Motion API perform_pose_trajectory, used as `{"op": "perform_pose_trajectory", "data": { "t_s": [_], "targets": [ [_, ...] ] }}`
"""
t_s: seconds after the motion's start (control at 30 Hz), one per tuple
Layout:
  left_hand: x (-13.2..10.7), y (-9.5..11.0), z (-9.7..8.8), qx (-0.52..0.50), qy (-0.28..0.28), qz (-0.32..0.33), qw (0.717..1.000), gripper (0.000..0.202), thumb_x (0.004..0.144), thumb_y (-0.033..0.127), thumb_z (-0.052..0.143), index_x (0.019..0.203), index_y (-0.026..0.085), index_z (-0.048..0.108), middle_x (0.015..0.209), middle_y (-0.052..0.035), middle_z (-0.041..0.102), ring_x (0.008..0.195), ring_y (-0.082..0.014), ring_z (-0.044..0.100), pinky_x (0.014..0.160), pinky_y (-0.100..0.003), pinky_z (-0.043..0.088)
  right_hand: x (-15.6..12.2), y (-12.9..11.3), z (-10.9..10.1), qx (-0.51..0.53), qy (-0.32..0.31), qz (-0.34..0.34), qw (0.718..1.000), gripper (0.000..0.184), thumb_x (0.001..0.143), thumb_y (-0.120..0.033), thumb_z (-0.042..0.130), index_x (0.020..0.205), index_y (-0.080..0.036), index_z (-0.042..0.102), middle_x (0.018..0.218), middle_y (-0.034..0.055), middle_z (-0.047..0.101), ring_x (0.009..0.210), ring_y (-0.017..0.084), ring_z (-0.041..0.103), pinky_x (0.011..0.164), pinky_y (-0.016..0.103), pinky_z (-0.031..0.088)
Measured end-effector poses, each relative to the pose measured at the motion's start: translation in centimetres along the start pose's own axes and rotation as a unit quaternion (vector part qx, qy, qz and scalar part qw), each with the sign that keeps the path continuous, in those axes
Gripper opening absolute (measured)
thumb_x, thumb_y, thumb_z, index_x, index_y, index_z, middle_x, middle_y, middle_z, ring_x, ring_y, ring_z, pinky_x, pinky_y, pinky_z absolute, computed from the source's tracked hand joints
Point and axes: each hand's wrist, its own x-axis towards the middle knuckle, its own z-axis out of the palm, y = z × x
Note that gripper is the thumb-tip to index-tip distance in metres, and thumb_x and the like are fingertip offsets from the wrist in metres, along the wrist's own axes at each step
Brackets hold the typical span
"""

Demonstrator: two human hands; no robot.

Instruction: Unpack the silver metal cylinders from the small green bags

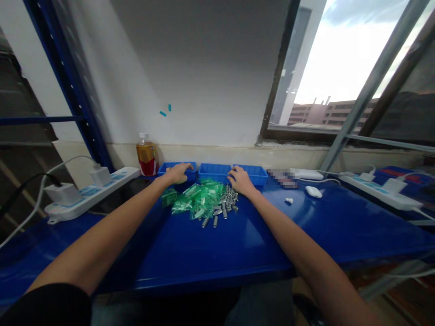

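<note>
Packets of green plastic [200, 199] lie heaped on the blue tabletop [204, 253] in the head view, between the two hands and on the person's side of them. Left hand [177, 174] reaches over the left blue bin [190, 177], fingers parted and seemingly released. Just left of it and farther back stands a bottle [147, 156] with amber contents, a red label and a white cap; well to its left runs a white power strip [126, 174] with chargers plugged in.

Right hand [240, 181] is bent downward at the border of the middle bin [210, 173] and the right bin [260, 179]; its palm is hidden, so whether it grasps anything I cannot tell. Just beside it, toward the person, small metal parts [224, 210] are piled against the packets, some of them cylinders. To its right lie a pixelated item [283, 178], a small white piece [288, 200] and a rounded white case [313, 192].
</note>
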Motion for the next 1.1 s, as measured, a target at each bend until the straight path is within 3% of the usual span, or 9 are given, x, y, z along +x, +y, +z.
{"op": "perform_pose_trajectory", "data": {
  "t_s": [0.1, 0.23, 0.4, 0.5, 0.6, 0.67, 0.87, 1.1],
  "targets": [
    [0.5, 0.7, 0.5, -0.017, 0.021, 0.048, 0.998, 0.069, 0.073, 0.027, 0.054, 0.14, 0.025, 0.037, 0.145, -0.0079, 0.041, 0.13, -0.0289, 0.041, 0.103, -0.043, 0.038, 0.5, 0.1, 0.0, 0.014, -0.008, -0.025, 1.0, 0.023, 0.09, -0.029, 0.05, 0.101, -0.019, 0.067, 0.115, 0.0101, 0.056, 0.106, 0.022, 0.05, 0.091, 0.034, 0.041],
    [0.2, 1.3, 0.5, -0.017, 0.021, 0.118, 0.993, 0.063, 0.076, 0.034, 0.054, 0.135, 0.013, 0.046, 0.144, -0.0126, 0.043, 0.131, -0.0261, 0.041, 0.11, -0.033, 0.03, 0.8, 0.3, 0.4, 0.04, 0.007, -0.041, 0.998, 0.023, 0.09, -0.028, 0.05, 0.101, -0.018, 0.068, 0.112, 0.0098, 0.058, 0.105, 0.021, 0.05, 0.093, 0.034, 0.041],
    [-0.5, 1.0, 0.2, -0.035, 0.047, 0.094, 0.994, 0.058, 0.079, 0.035, 0.05, 0.133, 0.011, 0.049, 0.132, -0.0137, 0.055, 0.113, -0.0247, 0.058, 0.102, -0.031, 0.04, 0.6, 0.2, 0.7, 0.059, 0.045, -0.037, 0.997, 0.023, 0.087, -0.03, 0.055, 0.1, -0.016, 0.068, 0.121, 0.0122, 0.054, 0.112, 0.022, 0.048, 0.099, 0.036, 0.038],
    [-0.5, 0.4, 0.9, -0.035, 0.064, 0.13, 0.989, 0.058, 0.079, 0.036, 0.052, 0.13, 0.01, 0.052, 0.138, -0.0142, 0.049, 0.124, -0.0261, 0.049, 0.108, -0.032, 0.034, 0.5, -0.3, 0.4, 0.05, 0.035, -0.038, 0.997, 0.023, 0.085, -0.031, 0.057, 0.1, -0.016, 0.067, 0.116, 0.0121, 0.058, 0.109, 0.023, 0.049, 0.098, 0.038, 0.038],
    [-0.1, -0.3, 1.9, -0.042, 0.091, 0.148, 0.984, 0.064, 0.08, 0.036, 0.051, 0.139, 0.012, 0.041, 0.145, -0.0115, 0.041, 0.133, -0.0238, 0.039, 0.113, -0.031, 0.027, 0.4, -0.5, 0.2, 0.039, 0.029, -0.04, 0.998, 0.024, 0.086, -0.03, 0.055, 0.101, -0.015, 0.067, 0.112, 0.0117, 0.06, 0.105, 0.023, 0.05, 0.097, 0.038, 0.039],
    [0.2, -0.5, 2.3, -0.039, 0.087, 0.147, 0.985, 0.064, 0.082, 0.037, 0.049, 0.141, 0.015, 0.038, 0.146, -0.0088, 0.042, 0.133, -0.0224, 0.04, 0.112, -0.031, 0.027, 0.4, -0.5, 0.2, 0.043, 0.027, -0.044, 0.998, 0.023, 0.087, -0.028, 0.053, 0.1, -0.015, 0.067, 0.112, 0.0121, 0.06, 0.105, 0.023, 0.051, 0.096, 0.037, 0.039],
    [0.2, 0.0, 2.3, -0.015, 0.087, 0.136, 0.987, 0.049, 0.085, 0.037, 0.048, 0.13, 0.016, 0.053, 0.138, -0.0099, 0.051, 0.125, -0.025, 0.049, 0.107, -0.035, 0.036, 0.3, 0.1, 0.7, 0.097, 0.049, -0.063, 0.992, 0.02, 0.084, -0.016, 0.052, 0.096, -0.015, 0.068, 0.106, 0.0121, 0.061, 0.101, 0.021, 0.055, 0.094, 0.035, 0.042],
    [-2.3, 1.1, 2.4, -0.015, 0.128, 0.129, 0.983, 0.044, 0.087, 0.036, 0.05, 0.124, 0.015, 0.057, 0.132, -0.0127, 0.056, 0.121, -0.0271, 0.053, 0.102, -0.037, 0.04, -0.8, -0.3, -0.2, 0.131, 0.048, -0.078, 0.987, 0.021, 0.079, -0.011, 0.054, 0.095, -0.014, 0.067, 0.104, 0.0111, 0.06, 0.099, 0.02, 0.056, 0.093, 0.033, 0.043]
  ]
}}
